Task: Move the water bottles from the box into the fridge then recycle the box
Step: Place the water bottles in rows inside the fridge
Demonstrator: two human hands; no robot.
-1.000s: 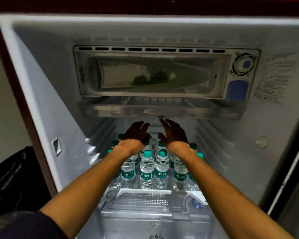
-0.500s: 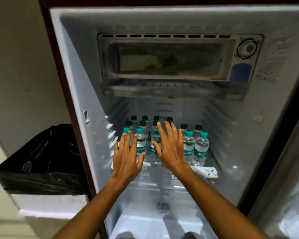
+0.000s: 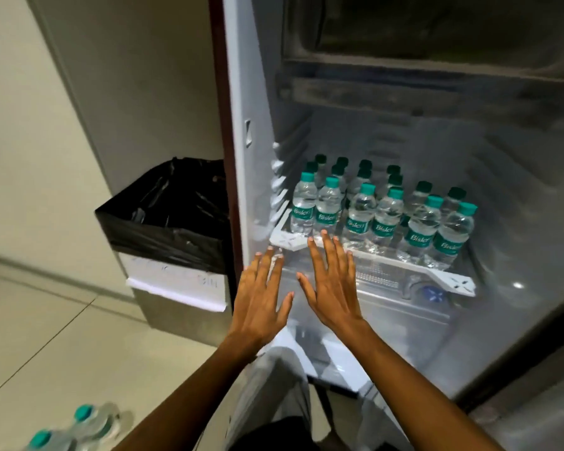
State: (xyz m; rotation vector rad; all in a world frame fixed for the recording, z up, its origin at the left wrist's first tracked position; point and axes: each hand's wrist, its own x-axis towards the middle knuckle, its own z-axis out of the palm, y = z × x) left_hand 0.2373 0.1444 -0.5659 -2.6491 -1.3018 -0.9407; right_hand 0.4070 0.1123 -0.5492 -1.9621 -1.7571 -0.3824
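Several clear water bottles (image 3: 381,209) with green caps and teal labels stand in rows on the white shelf (image 3: 450,278) inside the open fridge. My left hand (image 3: 262,297) and my right hand (image 3: 331,281) hover flat in front of the shelf's left end, fingers spread, holding nothing and touching no bottle. More bottles (image 3: 79,428) of the same kind lie at the bottom left on the floor; the box is out of view.
A bin lined with a black bag (image 3: 173,219) stands on the tiled floor just left of the fridge's side wall (image 3: 238,125). The freezer compartment (image 3: 437,43) hangs above the shelf. A clear drawer (image 3: 388,297) sits below it.
Both hands have drawn back out of the fridge, from over the bottles to in front of the shelf. The view has swung down and left, showing the bin and floor bottles.
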